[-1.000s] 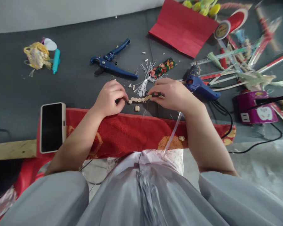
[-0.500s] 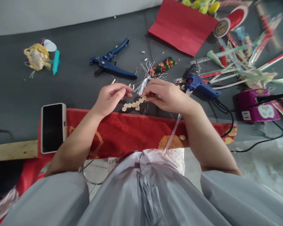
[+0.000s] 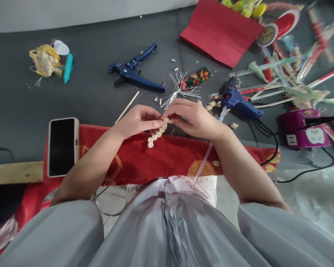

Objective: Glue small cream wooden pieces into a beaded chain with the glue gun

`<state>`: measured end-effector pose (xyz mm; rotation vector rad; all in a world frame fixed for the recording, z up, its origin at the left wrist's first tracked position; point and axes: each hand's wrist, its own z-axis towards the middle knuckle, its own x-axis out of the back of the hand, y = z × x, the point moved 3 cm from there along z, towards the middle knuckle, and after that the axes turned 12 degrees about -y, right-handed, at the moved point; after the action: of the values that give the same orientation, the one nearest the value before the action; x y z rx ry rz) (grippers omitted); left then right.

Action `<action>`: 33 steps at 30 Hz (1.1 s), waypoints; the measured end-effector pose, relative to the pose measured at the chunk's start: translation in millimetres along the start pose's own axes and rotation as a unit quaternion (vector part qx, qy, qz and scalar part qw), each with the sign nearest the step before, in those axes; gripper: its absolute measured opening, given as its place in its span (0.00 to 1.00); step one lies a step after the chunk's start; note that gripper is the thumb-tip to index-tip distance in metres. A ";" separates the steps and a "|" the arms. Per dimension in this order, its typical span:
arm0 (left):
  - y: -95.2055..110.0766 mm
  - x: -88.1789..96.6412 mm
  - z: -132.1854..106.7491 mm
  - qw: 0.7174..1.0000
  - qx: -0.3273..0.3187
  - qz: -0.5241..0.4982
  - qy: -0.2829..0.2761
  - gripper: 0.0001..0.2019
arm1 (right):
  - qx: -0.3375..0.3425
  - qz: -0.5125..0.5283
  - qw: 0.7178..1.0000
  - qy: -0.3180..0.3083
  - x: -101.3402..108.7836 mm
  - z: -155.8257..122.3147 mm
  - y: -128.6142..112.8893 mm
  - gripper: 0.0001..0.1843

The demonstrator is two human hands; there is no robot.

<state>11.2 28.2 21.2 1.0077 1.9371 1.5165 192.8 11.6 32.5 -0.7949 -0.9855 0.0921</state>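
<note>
Between my hands is a pale beige strip of small bumpy clusters (image 3: 157, 134), tilted with its lower end over the red towel (image 3: 133, 155). My left hand (image 3: 140, 120) pinches it near its upper part with thumb and fingers. At the strip's top end, the fingertips of my right hand (image 3: 193, 116) are closed on it; the exact contact is partly hidden by the fingers. Just beyond the fingers lie a bundle of thin white wires (image 3: 174, 94) and a floral fabric piece (image 3: 196, 79). A thin wooden stick (image 3: 128, 106) lies beyond my left hand.
A blue cutter (image 3: 137, 74) lies farther back. Right of my hands are a blue glue gun (image 3: 238, 102) and a purple power socket (image 3: 303, 128), with cables. Red paper (image 3: 219, 33), a ribbon spool (image 3: 284, 26), a phone (image 3: 62, 147) and yellow thread (image 3: 46, 57) lie around.
My left hand has moved right and taken hold of the beige strip, which is now steeper and nearer to me. My hands have come together. The view has shifted slightly.
</note>
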 end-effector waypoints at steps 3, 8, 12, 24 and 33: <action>-0.9 -0.7 0.8 1.000 -0.004 -0.004 0.015 0.08 | -0.018 -0.009 1.000 0.013 -0.8 -0.3 1.1 0.11; -6.5 4.6 3.9 0.998 -0.017 -0.001 0.063 0.07 | -0.085 -0.028 0.995 0.050 7.0 -3.9 3.1 0.12; -12.7 10.2 7.0 0.994 0.000 -0.031 0.105 0.05 | -0.129 -0.047 0.990 0.038 10.8 -6.2 4.2 0.11; -17.2 14.1 8.1 0.991 0.001 -0.026 0.128 0.04 | -0.189 -0.105 0.973 -0.085 9.0 -8.3 1.9 0.11; -16.1 9.9 8.5 0.995 -0.004 0.020 0.093 0.04 | -0.380 -0.192 0.902 0.066 51.7 -31.9 14.9 0.06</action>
<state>7.3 39.2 4.1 0.9344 2.0455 1.6925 251.1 25.8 50.2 -1.2748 -1.0320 -0.7242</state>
